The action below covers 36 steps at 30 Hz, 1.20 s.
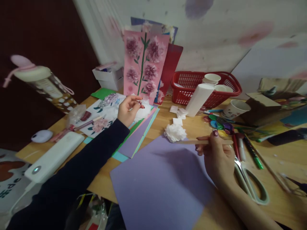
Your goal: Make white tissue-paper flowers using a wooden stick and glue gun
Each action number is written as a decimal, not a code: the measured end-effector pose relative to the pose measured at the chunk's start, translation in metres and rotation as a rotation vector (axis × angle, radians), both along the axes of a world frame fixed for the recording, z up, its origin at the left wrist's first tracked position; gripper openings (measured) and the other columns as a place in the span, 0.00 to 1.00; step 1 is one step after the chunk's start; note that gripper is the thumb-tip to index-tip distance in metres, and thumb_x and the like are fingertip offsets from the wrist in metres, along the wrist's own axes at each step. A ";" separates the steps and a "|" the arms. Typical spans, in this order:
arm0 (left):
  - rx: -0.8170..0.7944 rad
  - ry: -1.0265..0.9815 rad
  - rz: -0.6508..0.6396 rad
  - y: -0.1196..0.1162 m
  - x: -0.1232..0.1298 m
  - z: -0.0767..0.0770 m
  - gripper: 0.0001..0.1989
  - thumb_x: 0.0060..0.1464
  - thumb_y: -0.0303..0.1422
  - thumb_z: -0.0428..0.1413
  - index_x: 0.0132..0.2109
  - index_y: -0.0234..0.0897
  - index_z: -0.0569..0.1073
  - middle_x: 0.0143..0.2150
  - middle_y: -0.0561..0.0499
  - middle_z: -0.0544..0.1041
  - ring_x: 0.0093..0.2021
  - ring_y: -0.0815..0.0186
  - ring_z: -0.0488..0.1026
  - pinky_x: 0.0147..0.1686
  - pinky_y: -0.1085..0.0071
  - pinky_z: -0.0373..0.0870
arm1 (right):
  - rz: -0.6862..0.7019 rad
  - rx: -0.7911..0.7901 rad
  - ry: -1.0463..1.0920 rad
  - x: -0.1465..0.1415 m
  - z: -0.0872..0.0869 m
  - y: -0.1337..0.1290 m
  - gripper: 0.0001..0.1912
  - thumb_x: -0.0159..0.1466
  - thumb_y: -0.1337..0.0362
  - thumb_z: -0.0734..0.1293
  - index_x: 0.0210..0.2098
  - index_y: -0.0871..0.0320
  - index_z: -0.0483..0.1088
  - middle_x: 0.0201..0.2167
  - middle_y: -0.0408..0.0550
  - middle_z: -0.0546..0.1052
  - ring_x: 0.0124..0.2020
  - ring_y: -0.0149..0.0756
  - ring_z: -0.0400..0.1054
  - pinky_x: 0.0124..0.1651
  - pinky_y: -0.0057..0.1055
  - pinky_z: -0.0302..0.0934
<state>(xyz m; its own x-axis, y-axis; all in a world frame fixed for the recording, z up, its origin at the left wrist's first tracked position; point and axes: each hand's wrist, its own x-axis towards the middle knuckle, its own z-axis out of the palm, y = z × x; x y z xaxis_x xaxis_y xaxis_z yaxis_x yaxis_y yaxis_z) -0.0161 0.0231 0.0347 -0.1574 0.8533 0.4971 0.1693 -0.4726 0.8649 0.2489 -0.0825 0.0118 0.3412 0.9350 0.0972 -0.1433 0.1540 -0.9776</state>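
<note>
My right hand (217,156) grips a flat wooden craft stick (189,142) between thumb and fingers. The far end of the stick lies at the lower edge of a crumpled white tissue ball (175,133), which sits by the top corner of a purple paper sheet (155,182). My left hand (129,110) is raised over the left of the table, thumb and fingers drawn together; whether something small is between them I cannot make out. White fluffy material (144,112) shows just behind it. Small folded white tissue squares (177,121) lie beyond the ball.
Beyond stand a pink flower picture (128,64), a red basket (182,86) with cups, a white tissue roll (200,99) and a paper cup (236,109). Paint pots (223,125), pens and scissors (249,182) lie at right. A bottle (48,83) and white device (55,156) are left.
</note>
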 end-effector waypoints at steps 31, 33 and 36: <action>-0.119 -0.492 -0.012 -0.060 0.072 0.024 0.04 0.44 0.25 0.51 0.31 0.37 0.67 0.17 0.60 0.64 0.20 0.73 0.63 0.27 0.75 0.63 | 0.271 0.659 -1.405 -0.093 0.038 -0.036 0.14 0.69 0.58 0.59 0.36 0.60 0.70 0.31 0.52 0.72 0.30 0.38 0.67 0.32 0.34 0.59; -0.116 -0.509 -0.010 -0.059 0.073 0.024 0.04 0.45 0.25 0.51 0.31 0.37 0.67 0.17 0.60 0.64 0.20 0.73 0.64 0.27 0.75 0.63 | 0.293 0.664 -1.394 -0.095 0.038 -0.038 0.12 0.69 0.64 0.57 0.34 0.60 0.69 0.30 0.51 0.70 0.29 0.37 0.65 0.31 0.33 0.58; -0.112 -0.496 0.022 -0.058 0.070 0.026 0.05 0.45 0.24 0.51 0.31 0.37 0.67 0.18 0.60 0.65 0.21 0.72 0.64 0.27 0.75 0.64 | 0.306 0.642 -1.256 -0.095 0.036 -0.039 0.12 0.69 0.68 0.56 0.32 0.59 0.67 0.28 0.49 0.69 0.28 0.34 0.62 0.30 0.31 0.57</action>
<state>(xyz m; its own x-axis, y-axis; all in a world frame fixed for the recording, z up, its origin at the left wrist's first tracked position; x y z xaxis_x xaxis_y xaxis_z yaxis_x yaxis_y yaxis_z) 0.0543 -0.0346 0.0604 -0.3695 0.8910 0.2640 -0.2655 -0.3735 0.8888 0.1540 -0.1212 0.0478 -0.4861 0.6350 0.6004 0.6358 0.7283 -0.2556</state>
